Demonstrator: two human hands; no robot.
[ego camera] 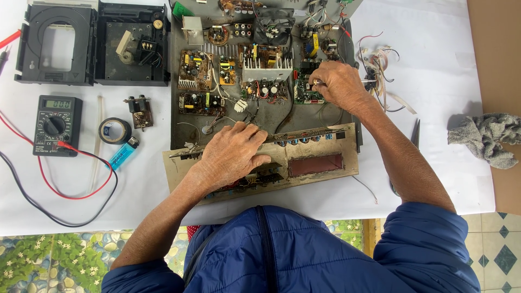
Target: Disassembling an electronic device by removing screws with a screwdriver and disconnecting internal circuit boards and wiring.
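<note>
An opened grey electronics chassis (190, 130) lies on the white table, packed with several circuit boards and a finned heat sink (267, 69). Its tan front panel (320, 163) is tipped toward me. My left hand (233, 152) rests flat on the top edge of that panel, fingers spread. My right hand (341, 84) is curled over a green circuit board (304, 92) at the chassis's right side, pinching a thin metal tool whose tip shows at the fingers. My blue jacket fills the bottom of the view.
A black multimeter (56, 125) with red and black leads sits at the left, beside a roll of black tape (114, 130) and a blue lighter (123, 154). A black disc-drive shell (92, 43) lies at the back left. Loose wires (377, 70) and a grey rag (488, 138) lie right.
</note>
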